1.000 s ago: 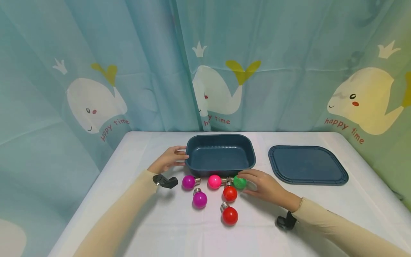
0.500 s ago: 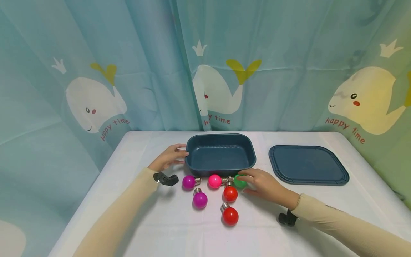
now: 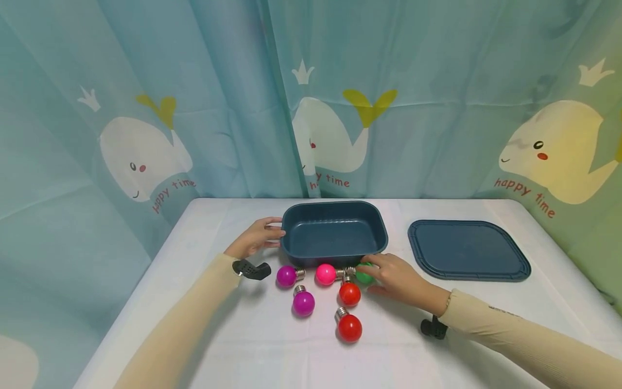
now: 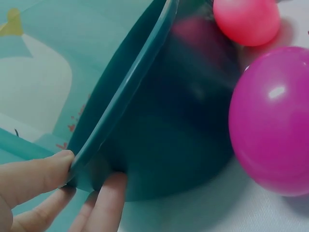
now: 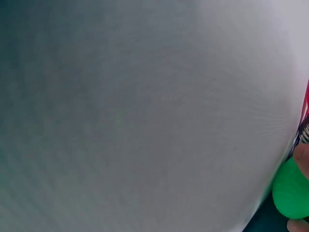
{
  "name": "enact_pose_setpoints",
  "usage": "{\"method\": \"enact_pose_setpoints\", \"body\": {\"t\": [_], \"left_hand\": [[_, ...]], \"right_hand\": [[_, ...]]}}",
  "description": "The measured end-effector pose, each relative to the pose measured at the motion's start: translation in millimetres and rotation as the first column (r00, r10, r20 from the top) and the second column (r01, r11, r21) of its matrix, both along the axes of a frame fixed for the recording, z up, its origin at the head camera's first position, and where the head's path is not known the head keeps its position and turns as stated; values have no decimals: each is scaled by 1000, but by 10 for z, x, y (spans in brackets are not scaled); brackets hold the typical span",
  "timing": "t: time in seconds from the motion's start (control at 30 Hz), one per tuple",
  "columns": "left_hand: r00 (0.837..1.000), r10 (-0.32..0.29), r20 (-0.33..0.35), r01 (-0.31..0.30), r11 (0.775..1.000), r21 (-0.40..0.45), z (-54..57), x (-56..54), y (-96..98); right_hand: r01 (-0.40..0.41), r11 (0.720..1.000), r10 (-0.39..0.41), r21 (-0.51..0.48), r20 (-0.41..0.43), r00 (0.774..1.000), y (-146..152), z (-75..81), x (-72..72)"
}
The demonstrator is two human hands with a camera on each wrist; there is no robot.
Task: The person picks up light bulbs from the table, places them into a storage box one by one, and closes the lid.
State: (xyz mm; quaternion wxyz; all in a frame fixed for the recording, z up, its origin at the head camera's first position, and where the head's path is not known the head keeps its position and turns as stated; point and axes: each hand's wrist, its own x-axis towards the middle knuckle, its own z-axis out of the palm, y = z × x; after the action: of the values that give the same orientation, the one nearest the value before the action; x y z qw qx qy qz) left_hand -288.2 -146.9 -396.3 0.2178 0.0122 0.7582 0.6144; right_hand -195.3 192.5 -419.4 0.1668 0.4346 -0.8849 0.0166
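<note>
A dark blue rectangular bin (image 3: 334,256) stands at the middle back of the table. My left hand (image 3: 256,237) touches its left end with fairly straight fingers; the left wrist view has the fingertips (image 4: 113,186) against the rim and outer wall. My right hand (image 3: 396,275) holds a green light bulb (image 3: 364,274) at the bin's front right corner, with digits on either side of the green globe (image 5: 289,191) in the right wrist view. Left of it lies a pink bulb (image 3: 325,274). Two red bulbs (image 3: 350,294) and two purple bulbs (image 3: 303,303) lie in front of the bin.
A dark blue flat lid (image 3: 468,250) lies right of the bin on the white tablecloth (image 3: 272,356). A blue-green curtain (image 3: 233,108) with whale prints hangs behind the table and along both sides.
My right hand has shifted slightly left, and its fingers now cover more of the green bulb. My left hand stays at the bin's left end.
</note>
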Motion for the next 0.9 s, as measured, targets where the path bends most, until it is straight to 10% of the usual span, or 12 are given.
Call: {"method": "enact_pose_setpoints", "body": {"t": [0.27, 0.5, 0.9], "left_hand": [[1000, 13, -15, -13, 1000, 0, 12, 9, 5], [1000, 10, -13, -10, 1000, -1, 10, 18, -2], [1000, 14, -9, -14, 1000, 2, -7, 14, 8]], "right_hand": [[-3, 1000, 3, -11, -11, 1000, 9, 2, -8], [24, 996, -11, -87, 145, 989, 113, 2, 11], [181, 963, -62, -200, 488, 871, 195, -35, -29]]}}
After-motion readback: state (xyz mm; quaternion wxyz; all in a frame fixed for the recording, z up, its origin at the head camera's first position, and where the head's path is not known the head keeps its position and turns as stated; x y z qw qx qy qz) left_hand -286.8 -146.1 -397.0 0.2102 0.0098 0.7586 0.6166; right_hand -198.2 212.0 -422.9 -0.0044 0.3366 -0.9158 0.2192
